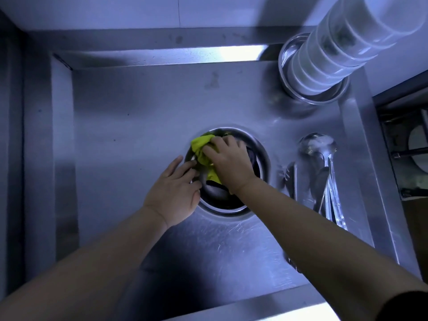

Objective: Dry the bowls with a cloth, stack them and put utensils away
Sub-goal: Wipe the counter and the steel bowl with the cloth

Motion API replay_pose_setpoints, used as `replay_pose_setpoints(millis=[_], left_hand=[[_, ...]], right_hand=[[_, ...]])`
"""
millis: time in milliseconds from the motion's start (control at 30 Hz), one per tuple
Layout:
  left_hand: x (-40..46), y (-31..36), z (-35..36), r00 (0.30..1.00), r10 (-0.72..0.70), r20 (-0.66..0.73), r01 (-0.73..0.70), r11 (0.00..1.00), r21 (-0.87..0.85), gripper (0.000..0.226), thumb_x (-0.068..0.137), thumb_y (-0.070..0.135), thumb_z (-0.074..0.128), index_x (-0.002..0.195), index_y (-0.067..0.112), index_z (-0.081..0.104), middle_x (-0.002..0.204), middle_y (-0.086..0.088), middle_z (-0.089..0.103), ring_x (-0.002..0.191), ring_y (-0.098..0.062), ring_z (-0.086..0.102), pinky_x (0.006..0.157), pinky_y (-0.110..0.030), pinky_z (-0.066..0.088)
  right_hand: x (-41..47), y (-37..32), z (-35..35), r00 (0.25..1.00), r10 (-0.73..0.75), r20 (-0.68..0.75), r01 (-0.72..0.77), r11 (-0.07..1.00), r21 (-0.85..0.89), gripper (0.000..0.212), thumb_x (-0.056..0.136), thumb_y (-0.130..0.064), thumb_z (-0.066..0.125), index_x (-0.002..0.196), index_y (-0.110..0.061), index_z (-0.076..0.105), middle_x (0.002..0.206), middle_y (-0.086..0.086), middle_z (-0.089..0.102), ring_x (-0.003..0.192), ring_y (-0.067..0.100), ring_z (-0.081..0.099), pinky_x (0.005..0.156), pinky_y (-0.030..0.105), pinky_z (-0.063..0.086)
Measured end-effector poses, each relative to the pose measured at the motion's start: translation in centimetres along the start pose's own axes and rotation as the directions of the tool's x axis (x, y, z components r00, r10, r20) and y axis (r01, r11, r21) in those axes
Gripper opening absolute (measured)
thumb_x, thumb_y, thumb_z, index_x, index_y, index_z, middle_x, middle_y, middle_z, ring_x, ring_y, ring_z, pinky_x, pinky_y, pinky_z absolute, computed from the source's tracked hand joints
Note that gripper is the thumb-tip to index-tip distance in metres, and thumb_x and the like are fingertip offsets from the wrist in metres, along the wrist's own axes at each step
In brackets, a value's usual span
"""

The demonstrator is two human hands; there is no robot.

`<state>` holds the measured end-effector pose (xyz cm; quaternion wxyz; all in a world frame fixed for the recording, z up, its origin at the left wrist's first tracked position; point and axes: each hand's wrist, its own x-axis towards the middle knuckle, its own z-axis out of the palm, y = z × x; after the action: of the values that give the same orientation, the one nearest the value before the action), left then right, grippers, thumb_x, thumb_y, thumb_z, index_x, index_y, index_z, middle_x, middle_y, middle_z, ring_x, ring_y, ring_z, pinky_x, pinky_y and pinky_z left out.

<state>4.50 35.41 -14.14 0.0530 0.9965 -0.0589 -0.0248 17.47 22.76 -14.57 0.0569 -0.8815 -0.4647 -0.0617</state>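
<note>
Head view, left hand (172, 191): fingers curl over the near-left rim of a steel bowl (259, 156) in the sink (139, 117).
Right hand (228, 162): clutches a yellow-green cloth (201, 148), pressing it inside the bowl.
Utensils (324, 177): lie right of the bowl.
Stacked bowls (328, 56): far right corner.

surface: stainless steel sink basin (143, 126), scratched, seen from above
back: raised steel ledge (148, 38), pale wall panel (115, 10) behind it with one vertical seam
light: cool bluish, bright glare strip (240, 53) on back rim
right: dark open compartment (407, 144) beside sink, contents unclear
</note>
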Motion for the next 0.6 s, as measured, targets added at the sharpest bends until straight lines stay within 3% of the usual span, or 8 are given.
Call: replay_pose_setpoints(millis=[133, 200, 267, 333, 400, 500, 567, 600], left_hand=[[-0.1, 0.1, 0.1, 1.0, -0.009, -0.011, 0.009, 1.0, -0.02, 0.034, 0.084, 0.026, 0.04, 0.079, 0.02, 0.073, 0.099, -0.001, 0.068, 0.119, -0.023, 0.055, 0.113, -0.042, 0.024], [-0.1, 0.1, 0.2, 1.0, -0.01, -0.022, 0.009, 0.999, -0.031, 0.032, 0.084, 0.026, 0.041, 0.079, 0.02, 0.073, 0.099, 0.001, 0.068, 0.121, -0.022, 0.054, 0.113, -0.041, 0.024], [-0.2, 0.0, 0.3, 1.0, -0.011, -0.028, 0.01, 0.999, -0.033, 0.032, 0.084, 0.027, 0.041, 0.08, 0.02, 0.072, 0.099, 0.001, 0.067, 0.122, -0.021, 0.053, 0.114, -0.04, 0.023], [-0.3, 0.0, 0.2, 1.0, -0.007, -0.012, 0.006, 1.0, -0.027, 0.032, 0.085, 0.027, 0.041, 0.08, 0.019, 0.072, 0.098, 0.001, 0.067, 0.122, -0.021, 0.052, 0.114, -0.039, 0.023], [-0.4, -0.1, 0.3, 1.0, 0.001, -0.011, -0.001, 1.0, -0.031, 0.033, 0.086, 0.027, 0.04, 0.083, 0.018, 0.072, 0.1, 0.0, 0.067, 0.123, -0.021, 0.052, 0.114, -0.039, 0.022], [-0.8, -0.5, 0.0, 0.994, 0.017, -0.106, -0.031, 0.99, -0.134, 0.034, 0.088, 0.024, 0.042, 0.101, 0.014, 0.072, 0.114, -0.005, 0.066, 0.123, -0.022, 0.047, 0.114, -0.035, 0.021], [-1.5, -1.2, -0.8, 0.975, -0.062, -0.213, 0.013, 0.975, -0.222, 0.036, 0.089, 0.016, 0.044, 0.114, 0.005, 0.066, 0.119, -0.013, 0.064, 0.12, -0.025, 0.046, 0.112, -0.031, 0.024], [-2.1, -1.7, -1.5, 0.957, -0.138, -0.255, 0.071, 0.964, -0.258, 0.036, 0.089, 0.014, 0.044, 0.115, 0.001, 0.064, 0.119, -0.016, 0.064, 0.118, -0.026, 0.045, 0.112, -0.029, 0.023]], right_hand=[[-1.0, 1.4, -0.7, 0.963, 0.271, -0.011, -0.269, 0.948, -0.168, 0.025, 0.072, -0.026, 0.053, 0.092, -0.02, 0.066, 0.092, 0.011, 0.062, 0.073, 0.031, 0.055, 0.061, 0.037, 0.042], [-2.9, 1.3, -1.2, 0.922, 0.388, -0.003, -0.376, 0.89, -0.257, 0.028, 0.065, -0.011, 0.063, 0.091, -0.019, 0.065, 0.089, 0.011, 0.059, 0.072, 0.03, 0.053, 0.06, 0.035, 0.041], [-4.5, 0.5, -1.7, 0.882, 0.468, 0.057, -0.439, 0.859, -0.265, 0.035, 0.056, 0.001, 0.053, 0.085, -0.014, 0.065, 0.085, 0.012, 0.056, 0.07, 0.031, 0.052, 0.058, 0.036, 0.04], [-5.1, -0.4, -2.6, 0.847, 0.505, 0.165, -0.474, 0.859, -0.192, 0.039, 0.052, 0.006, 0.048, 0.083, -0.009, 0.067, 0.086, 0.015, 0.056, 0.073, 0.034, 0.051, 0.059, 0.038, 0.04], [-5.3, -1.0, -3.3, 0.788, 0.545, 0.287, -0.57, 0.822, 0.002, 0.047, 0.061, 0.007, 0.051, 0.1, -0.012, 0.069, 0.102, 0.016, 0.056, 0.089, 0.037, 0.048, 0.07, 0.042, 0.043], [-3.7, -1.0, -4.4, 0.72, 0.609, 0.332, -0.694, 0.649, 0.313, 0.054, 0.073, 0.001, 0.052, 0.122, -0.021, 0.063, 0.12, 0.009, 0.052, 0.106, 0.032, 0.043, 0.093, 0.04, 0.04], [-1.5, -1.5, -4.3, 0.679, 0.646, 0.349, -0.727, 0.522, 0.447, 0.055, 0.074, -0.003, 0.055, 0.126, -0.022, 0.061, 0.122, 0.01, 0.055, 0.108, 0.03, 0.049, 0.097, 0.033, 0.04], [-0.4, -2.2, -4.0, 0.634, 0.647, 0.424, -0.758, 0.412, 0.506, 0.055, 0.075, -0.005, 0.056, 0.128, -0.021, 0.059, 0.123, 0.011, 0.057, 0.108, 0.029, 0.053, 0.097, 0.033, 0.042]])
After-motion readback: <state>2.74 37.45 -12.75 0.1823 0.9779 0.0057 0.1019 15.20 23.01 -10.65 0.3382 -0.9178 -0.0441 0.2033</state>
